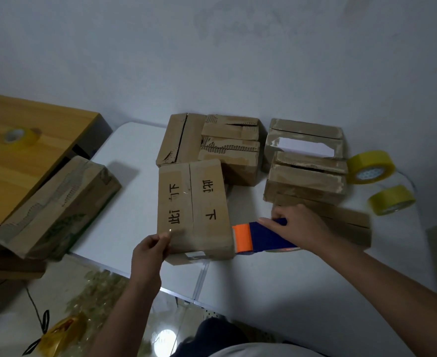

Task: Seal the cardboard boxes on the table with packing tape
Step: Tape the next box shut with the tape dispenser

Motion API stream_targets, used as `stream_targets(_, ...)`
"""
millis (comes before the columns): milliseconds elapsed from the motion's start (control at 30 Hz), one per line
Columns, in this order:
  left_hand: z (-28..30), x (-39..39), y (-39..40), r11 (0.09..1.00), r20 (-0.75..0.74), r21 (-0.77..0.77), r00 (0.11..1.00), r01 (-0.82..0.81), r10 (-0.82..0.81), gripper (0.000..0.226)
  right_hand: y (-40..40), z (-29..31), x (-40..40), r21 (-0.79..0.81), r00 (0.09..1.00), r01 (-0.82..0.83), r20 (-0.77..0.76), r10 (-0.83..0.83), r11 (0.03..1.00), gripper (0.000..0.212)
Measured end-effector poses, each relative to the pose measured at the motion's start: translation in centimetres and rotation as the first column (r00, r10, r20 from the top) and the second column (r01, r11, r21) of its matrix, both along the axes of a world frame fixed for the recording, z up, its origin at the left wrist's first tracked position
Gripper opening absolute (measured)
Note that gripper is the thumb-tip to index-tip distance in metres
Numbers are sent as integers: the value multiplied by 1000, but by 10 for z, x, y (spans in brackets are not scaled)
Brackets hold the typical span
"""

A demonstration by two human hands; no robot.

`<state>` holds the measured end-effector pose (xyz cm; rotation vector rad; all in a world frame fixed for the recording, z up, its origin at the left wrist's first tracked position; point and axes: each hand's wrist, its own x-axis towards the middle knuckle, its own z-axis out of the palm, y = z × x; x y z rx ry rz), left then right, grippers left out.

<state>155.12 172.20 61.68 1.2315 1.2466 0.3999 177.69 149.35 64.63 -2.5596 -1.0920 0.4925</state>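
Box (194, 207) with black handwriting lies at the near middle of the white table (276, 284), its centre seam showing along the top. Left hand (149, 253) pinches the box's near left corner between thumb and fingers. Right hand (298, 226) grips a blue and orange tape dispenser (258, 237), whose orange end touches the box's near right edge. More boxes (212, 145) sit behind, others (306, 161) to the right. Two yellow tape rolls (371, 167) lie at the far right, near the table's edge.
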Motion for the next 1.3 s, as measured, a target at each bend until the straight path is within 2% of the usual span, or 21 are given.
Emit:
stream_targets(167,-2,-6,3,1000,-21,27,1000,-12,13,20,1,-1,-1,14,999,-40,1,40,999,61)
stream_targets(300,3,-25,18,996,-44,63,996,-69,71,21,-10,-4,3,18,999,-48,-13,48,999,73)
stream_targets(400,2,-50,30,991,-73,75,990,-113,119,26,-18,-7,10,11,999,-25,-23,25,1000,68)
stream_targets(567,-4,-65,33,996,-87,-1,993,-85,85,27,-16,-8,12,51,998,1,-60,2,999,56)
stream_targets(767,-6,-55,22,991,-64,39,990,-124,127,26,-14,-7,15,15,1000,-12,-5,12,1000,44)
stream_targets(1300,-18,-47,24,993,-81,24,990,-115,116,27,-15,-20,20,-29,1000,-13,16,14,1000,49)
